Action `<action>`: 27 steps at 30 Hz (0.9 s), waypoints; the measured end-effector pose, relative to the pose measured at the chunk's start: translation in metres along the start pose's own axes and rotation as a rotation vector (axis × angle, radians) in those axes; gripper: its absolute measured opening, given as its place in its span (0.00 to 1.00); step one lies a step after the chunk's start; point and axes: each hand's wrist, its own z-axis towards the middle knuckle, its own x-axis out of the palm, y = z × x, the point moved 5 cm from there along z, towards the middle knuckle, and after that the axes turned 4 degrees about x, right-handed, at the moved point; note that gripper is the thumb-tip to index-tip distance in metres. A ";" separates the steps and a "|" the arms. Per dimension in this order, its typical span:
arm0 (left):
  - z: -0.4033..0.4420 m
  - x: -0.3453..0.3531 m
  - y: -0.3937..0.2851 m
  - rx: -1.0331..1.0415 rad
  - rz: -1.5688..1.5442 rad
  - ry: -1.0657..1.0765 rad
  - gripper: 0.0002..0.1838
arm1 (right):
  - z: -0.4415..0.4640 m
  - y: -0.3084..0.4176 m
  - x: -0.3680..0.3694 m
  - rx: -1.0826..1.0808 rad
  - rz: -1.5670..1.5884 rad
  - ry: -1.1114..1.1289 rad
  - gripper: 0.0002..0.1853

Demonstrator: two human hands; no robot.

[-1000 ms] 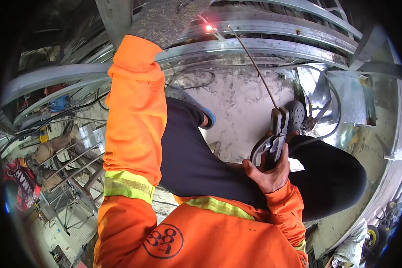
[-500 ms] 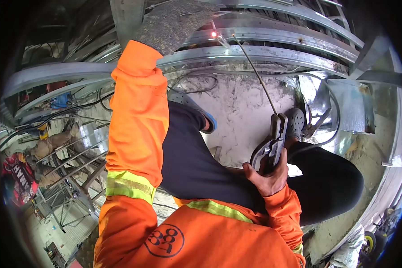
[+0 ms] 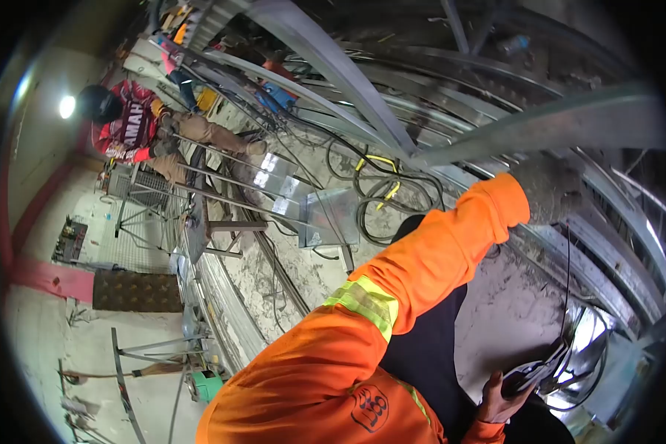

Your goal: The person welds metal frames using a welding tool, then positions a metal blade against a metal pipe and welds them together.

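Note:
My left hand (image 3: 547, 191), in a dark grey glove, is against the galvanized steel frame at the right. Its fingers are too dark and blurred to make out. Lower down, my bare right hand (image 3: 496, 403) is closed round a welding electrode holder (image 3: 527, 374). A thin welding rod (image 3: 567, 285) rises from the holder's jaws towards the steel channels (image 3: 607, 255) beside my glove. No glow shows at the rod's tip now. A broad steel beam (image 3: 547, 122) passes just above the glove.
A co-worker in a red shirt (image 3: 137, 118) is at the upper left, by long metal bars (image 3: 229, 185). Black and yellow cables (image 3: 377, 177) coil on the floor. Sheet-metal pieces (image 3: 329, 214) lie nearby. A green tool (image 3: 203, 385) is at the lower left.
My view has swung left, so both hands now appear farther right. The red glow near the steel is no longer seen. The holder and rod are still in my right hand.

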 end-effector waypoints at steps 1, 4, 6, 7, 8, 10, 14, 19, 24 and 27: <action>0.007 -0.018 -0.009 0.002 0.023 -0.008 0.12 | -0.001 0.009 -0.003 -0.026 -0.030 0.010 0.58; 0.006 -0.034 -0.005 -0.322 -0.301 0.013 0.14 | 0.002 0.003 -0.002 -0.040 -0.063 -0.031 0.55; 0.003 -0.030 -0.002 -0.300 -0.281 0.042 0.13 | 0.005 -0.019 -0.004 -0.056 -0.093 -0.050 0.55; 0.003 -0.026 -0.001 -0.268 -0.269 0.080 0.13 | 0.008 -0.027 -0.004 -0.065 -0.086 -0.052 0.55; 0.003 -0.023 0.000 -0.268 -0.264 0.070 0.13 | 0.011 -0.034 -0.005 -0.073 -0.079 -0.054 0.55; 0.004 -0.026 -0.006 -0.157 -0.199 0.046 0.12 | 0.012 -0.041 -0.007 -0.094 -0.135 -0.073 0.55; 0.007 -0.042 -0.013 -0.273 -0.297 0.079 0.11 | 0.013 -0.052 -0.009 -0.165 -0.212 -0.137 0.54; 0.002 -0.025 -0.014 -0.035 0.080 0.189 0.13 | 0.002 -0.005 -0.004 -0.123 0.051 -0.027 0.50; -0.012 -0.028 -0.003 0.036 0.143 0.177 0.24 | -0.005 0.026 0.001 0.027 0.156 0.028 0.42; -0.009 -0.033 -0.007 0.170 0.349 0.172 0.25 | -0.004 0.036 -0.005 -0.007 0.037 0.010 0.37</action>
